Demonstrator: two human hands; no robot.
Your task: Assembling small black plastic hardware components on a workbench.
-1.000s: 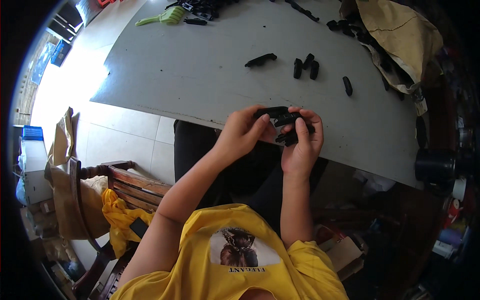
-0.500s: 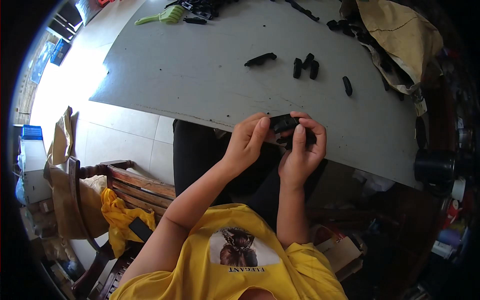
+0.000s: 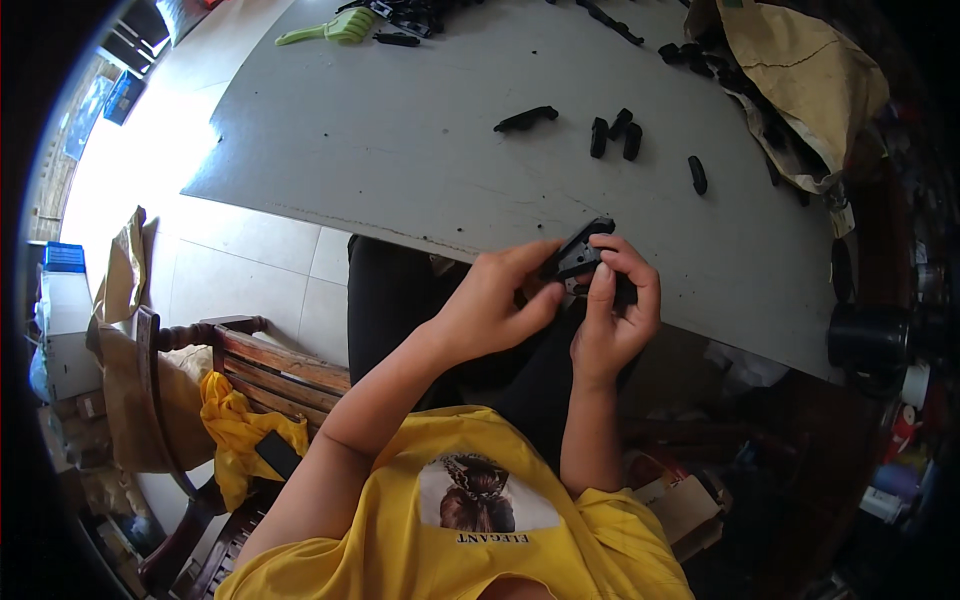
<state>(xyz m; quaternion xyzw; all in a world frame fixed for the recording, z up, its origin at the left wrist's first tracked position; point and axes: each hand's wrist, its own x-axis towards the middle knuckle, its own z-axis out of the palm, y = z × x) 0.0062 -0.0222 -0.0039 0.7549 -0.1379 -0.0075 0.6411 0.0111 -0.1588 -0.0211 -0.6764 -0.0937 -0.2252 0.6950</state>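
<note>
Above the near edge of the grey table (image 3: 400, 150), both hands close on a black plastic part (image 3: 580, 250) with a long, tilted upper piece. My left hand (image 3: 500, 300) grips its left side between fingers and thumb. On the other side, my right hand (image 3: 620, 310) has its thumb and fingers wrapped round it, hiding much of its lower portion. Whether it is one piece or several fitted together, I cannot tell. Beyond the hands lie a longer black part (image 3: 526, 119), three short black pieces (image 3: 632, 142) in a cluster, and a single one (image 3: 697, 175) farther right.
A green brush or scoop (image 3: 340, 27) and a heap of black parts (image 3: 408, 15) occupy the far left of the table. At the far right, an open brown paper bag (image 3: 800, 70) has black pieces beside it. A wooden chair (image 3: 280, 365) with yellow cloth (image 3: 232, 425) stands to the left.
The black part has been turned, its long upper piece now slanting up to the right. My left hand has rolled over and shifted slightly; my right hand keeps its hold.
</note>
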